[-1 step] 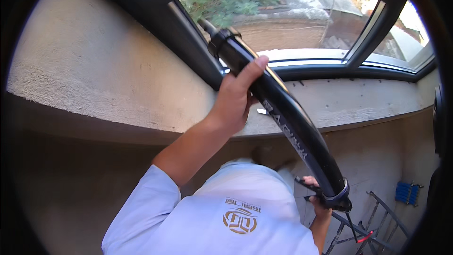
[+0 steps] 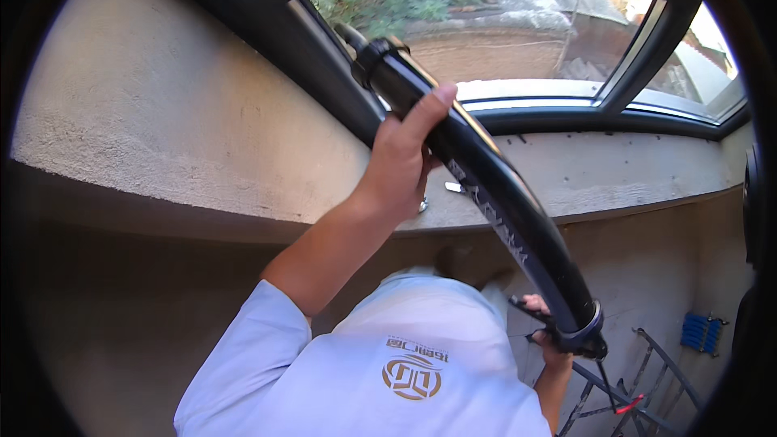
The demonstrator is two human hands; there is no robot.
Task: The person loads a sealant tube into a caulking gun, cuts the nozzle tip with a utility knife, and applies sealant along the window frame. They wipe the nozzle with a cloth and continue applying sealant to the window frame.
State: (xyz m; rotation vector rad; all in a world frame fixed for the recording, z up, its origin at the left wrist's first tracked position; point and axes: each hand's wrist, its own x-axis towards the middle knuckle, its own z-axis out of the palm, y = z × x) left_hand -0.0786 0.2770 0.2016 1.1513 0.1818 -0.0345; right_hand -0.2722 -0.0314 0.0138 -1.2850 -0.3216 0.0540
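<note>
A long black caulking gun (image 2: 518,210) slants across the view, bowed by the lens. Around the upper part of its barrel my left hand (image 2: 401,150) is wrapped, thumb on top. Its pale nozzle (image 2: 350,35) points up to the left, close to the dark window frame (image 2: 344,73). Down at the lower right, my right hand (image 2: 554,350) is closed at the gun's handle and trigger (image 2: 530,311); the barrel end and the handle partly hide its fingers. A thin dark rod (image 2: 605,384) sticks out behind the gun.
Under the window runs a pale sill (image 2: 615,170) with small dark bits and a small whitish object (image 2: 455,188). A rough wall (image 2: 162,105) stands at the left. A metal ladder-like frame (image 2: 623,388) and a blue object (image 2: 701,333) are at the lower right.
The gun and nozzle have shifted very slightly to the left and up at the top end. Both hands keep their hold.
</note>
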